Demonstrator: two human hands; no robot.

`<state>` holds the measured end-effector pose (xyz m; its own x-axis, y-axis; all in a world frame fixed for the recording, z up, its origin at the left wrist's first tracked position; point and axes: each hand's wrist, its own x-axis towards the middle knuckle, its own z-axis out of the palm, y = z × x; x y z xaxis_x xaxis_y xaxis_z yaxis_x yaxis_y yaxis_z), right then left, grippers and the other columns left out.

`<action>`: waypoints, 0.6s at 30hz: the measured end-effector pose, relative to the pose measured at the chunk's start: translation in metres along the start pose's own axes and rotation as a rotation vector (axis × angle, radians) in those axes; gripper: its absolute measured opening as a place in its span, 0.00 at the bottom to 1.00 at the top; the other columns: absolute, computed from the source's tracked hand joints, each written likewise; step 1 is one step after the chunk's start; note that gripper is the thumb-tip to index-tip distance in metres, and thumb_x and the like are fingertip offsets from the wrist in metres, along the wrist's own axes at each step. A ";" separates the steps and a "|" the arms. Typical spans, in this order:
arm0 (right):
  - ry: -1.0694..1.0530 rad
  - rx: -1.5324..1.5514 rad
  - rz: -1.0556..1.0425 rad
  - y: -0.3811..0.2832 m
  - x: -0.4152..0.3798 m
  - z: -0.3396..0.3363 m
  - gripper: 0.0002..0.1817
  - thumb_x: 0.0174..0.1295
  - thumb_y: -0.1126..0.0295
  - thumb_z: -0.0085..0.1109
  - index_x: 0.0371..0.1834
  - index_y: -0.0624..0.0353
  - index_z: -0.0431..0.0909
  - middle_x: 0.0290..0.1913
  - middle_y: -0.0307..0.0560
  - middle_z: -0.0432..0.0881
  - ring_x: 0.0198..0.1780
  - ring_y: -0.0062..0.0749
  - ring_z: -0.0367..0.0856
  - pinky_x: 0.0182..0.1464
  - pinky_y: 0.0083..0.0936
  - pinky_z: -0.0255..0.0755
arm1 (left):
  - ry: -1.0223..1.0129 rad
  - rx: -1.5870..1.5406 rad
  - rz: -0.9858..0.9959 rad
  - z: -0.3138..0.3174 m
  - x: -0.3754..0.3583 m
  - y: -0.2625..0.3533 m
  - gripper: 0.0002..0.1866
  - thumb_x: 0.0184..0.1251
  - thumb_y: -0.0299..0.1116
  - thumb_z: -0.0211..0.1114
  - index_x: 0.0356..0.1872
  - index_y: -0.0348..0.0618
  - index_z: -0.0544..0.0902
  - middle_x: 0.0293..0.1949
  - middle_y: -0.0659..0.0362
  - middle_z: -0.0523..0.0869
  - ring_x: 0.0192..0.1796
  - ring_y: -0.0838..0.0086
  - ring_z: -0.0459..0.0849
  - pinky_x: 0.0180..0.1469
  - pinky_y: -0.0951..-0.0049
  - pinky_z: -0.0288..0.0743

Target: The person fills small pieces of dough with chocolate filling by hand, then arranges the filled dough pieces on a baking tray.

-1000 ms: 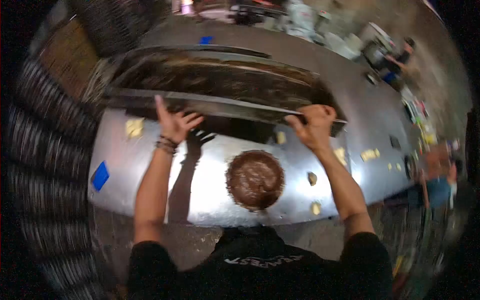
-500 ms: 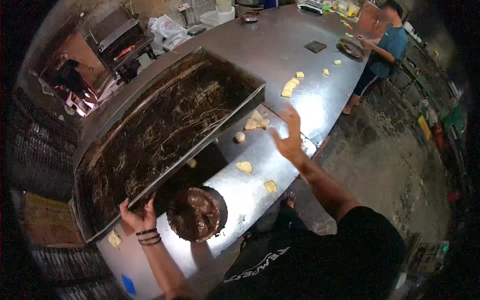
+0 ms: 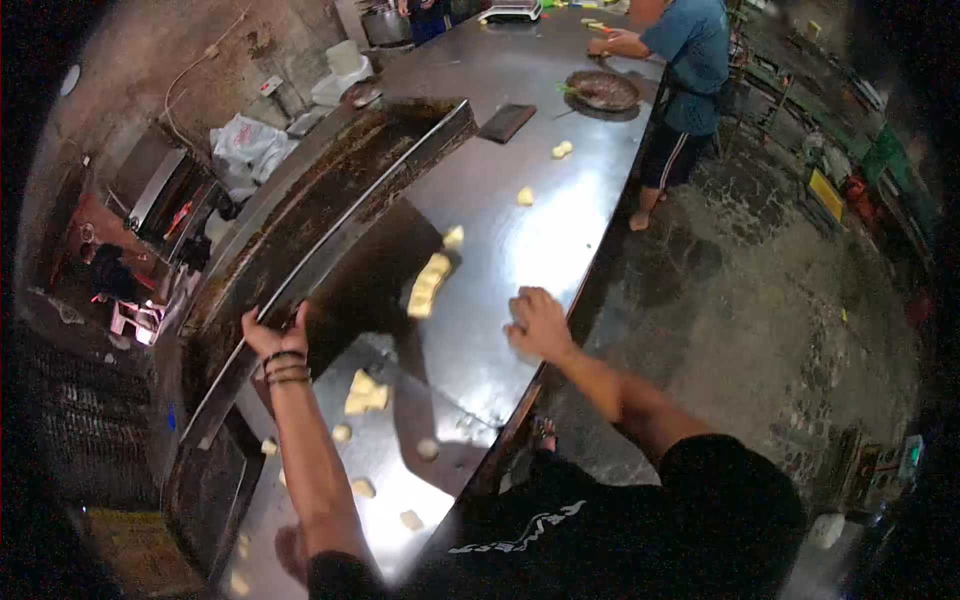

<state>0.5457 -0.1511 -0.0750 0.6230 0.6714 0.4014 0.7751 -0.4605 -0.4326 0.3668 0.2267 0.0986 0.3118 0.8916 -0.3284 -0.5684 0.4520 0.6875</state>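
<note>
My left hand point(image 3: 277, 337) grips the near rim of a large dark, blackened metal tray point(image 3: 330, 225), thumb and fingers around the edge. That rim is tilted up off the table. My right hand point(image 3: 540, 325) is by the table's near edge, its fingers loosely curled, with nothing visible in it. Between the hands lies a scored strip of yellow dough point(image 3: 429, 286), with a small dough piece point(image 3: 453, 237) beyond it. Nearer to me, beside my left forearm, are a larger dough lump point(image 3: 366, 392) and several small pieces, including a pale ball point(image 3: 428, 449).
On the metal table point(image 3: 505, 225) are a dark flat slab point(image 3: 507, 123) and a round brown pan point(image 3: 602, 92). A co-worker point(image 3: 690, 60) stands at the table's far right side. A white plastic bag point(image 3: 250, 143) sits behind the tray; another person point(image 3: 115, 270) is low at left.
The view has shifted along the table, and the bowl of brown paste has left it. The tray appears more steeply tilted in my left hand. My right hand's spread fingers have curled.
</note>
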 end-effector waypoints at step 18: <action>-0.468 0.032 0.153 0.014 0.001 0.004 0.30 0.66 0.48 0.41 0.66 0.55 0.61 0.72 0.55 0.50 0.73 0.50 0.45 0.69 0.48 0.48 | -0.090 0.154 -0.326 0.282 0.192 -0.364 0.27 0.68 0.45 0.49 0.61 0.36 0.66 0.60 0.51 0.71 0.61 0.61 0.69 0.63 0.56 0.65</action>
<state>0.5567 -0.1544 -0.0832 0.6093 0.7898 -0.0707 0.6703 -0.5607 -0.4861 0.8484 0.2254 -0.0317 0.5272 0.6921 -0.4930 -0.3085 0.6965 0.6478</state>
